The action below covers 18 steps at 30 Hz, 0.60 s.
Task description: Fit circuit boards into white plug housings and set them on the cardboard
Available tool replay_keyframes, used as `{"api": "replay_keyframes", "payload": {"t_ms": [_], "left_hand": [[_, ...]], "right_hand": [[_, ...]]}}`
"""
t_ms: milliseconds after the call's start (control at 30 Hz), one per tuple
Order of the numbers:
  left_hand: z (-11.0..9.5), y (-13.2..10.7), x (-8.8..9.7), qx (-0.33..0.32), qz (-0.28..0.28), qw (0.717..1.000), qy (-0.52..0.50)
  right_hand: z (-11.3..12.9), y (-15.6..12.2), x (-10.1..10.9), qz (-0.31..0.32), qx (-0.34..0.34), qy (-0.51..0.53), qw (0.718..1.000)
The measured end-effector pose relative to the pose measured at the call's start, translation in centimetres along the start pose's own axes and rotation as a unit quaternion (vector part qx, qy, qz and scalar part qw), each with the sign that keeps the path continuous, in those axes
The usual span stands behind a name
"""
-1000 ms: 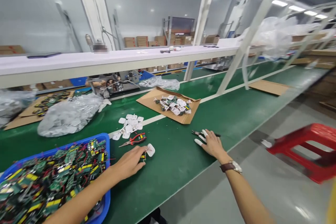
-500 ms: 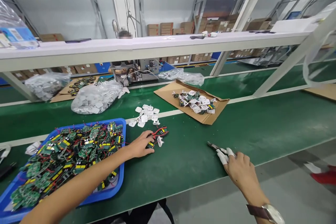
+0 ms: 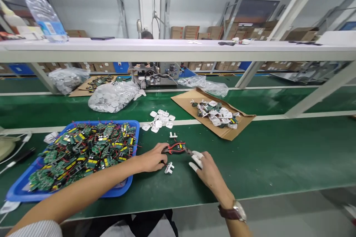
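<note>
My left hand point(image 3: 151, 157) rests on the green belt point(image 3: 264, 155) just right of the blue tray, fingers curled and pinched; what they hold is hidden, and a thin red wire shows at the fingertips. A small white plug piece point(image 3: 169, 168) lies right beside those fingertips. Red-handled pliers point(image 3: 175, 147) lie just beyond my left hand. My right hand point(image 3: 208, 172), with white finger cots and a wristwatch, is closed on small dark cutters point(image 3: 187, 151) whose tip points at the red pliers.
A blue tray point(image 3: 132, 183) is heaped with green circuit boards. Loose white plug covers point(image 3: 160, 120), a cardboard sheet point(image 3: 183, 100) with assembled pieces and a bag of white parts point(image 3: 114, 97) lie farther back. A white shelf point(image 3: 178, 46) carries a water bottle point(image 3: 41, 9).
The view has swung left and down. My right hand has slid left across the belt with the cutters to near the red pliers. My left hand has stayed by the white plug piece.
</note>
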<state>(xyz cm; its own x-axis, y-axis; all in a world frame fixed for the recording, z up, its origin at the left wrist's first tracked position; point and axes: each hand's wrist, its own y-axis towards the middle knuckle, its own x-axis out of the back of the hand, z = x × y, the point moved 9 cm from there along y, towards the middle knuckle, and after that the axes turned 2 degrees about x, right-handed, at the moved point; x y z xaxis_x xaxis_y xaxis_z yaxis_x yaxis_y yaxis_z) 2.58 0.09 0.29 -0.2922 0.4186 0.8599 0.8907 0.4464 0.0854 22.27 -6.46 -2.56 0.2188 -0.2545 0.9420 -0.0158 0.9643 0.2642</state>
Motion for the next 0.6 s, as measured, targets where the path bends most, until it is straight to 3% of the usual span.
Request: {"api": "replay_keyframes", "payload": {"t_ms": [167,267,333,467,600], "left_hand": [[-3.1,-2.8,1.6,-0.010,-0.023,0.998,0.063],[-4.0,-5.7,2.8,0.019,-0.047,0.999,0.017],[-4.1,-7.8,4.1,0.044,-0.094,0.993,-0.048],[-1.9,-12.2,6.8,0.151,-0.218,0.949,-0.174],[1.5,-15.8,7.5,0.267,-0.290,0.890,-0.229]], "right_hand": [[6.9,5.2,-2.0,0.028,0.122,0.006,0.992],[8.4,7.1,-2.1,0.046,0.165,-0.005,0.985],[8.6,7.6,-1.9,0.053,0.178,-0.015,0.982],[8.0,6.1,-1.8,0.058,0.175,-0.029,0.982],[8.2,3.4,-1.7,0.054,0.149,-0.010,0.987]]}}
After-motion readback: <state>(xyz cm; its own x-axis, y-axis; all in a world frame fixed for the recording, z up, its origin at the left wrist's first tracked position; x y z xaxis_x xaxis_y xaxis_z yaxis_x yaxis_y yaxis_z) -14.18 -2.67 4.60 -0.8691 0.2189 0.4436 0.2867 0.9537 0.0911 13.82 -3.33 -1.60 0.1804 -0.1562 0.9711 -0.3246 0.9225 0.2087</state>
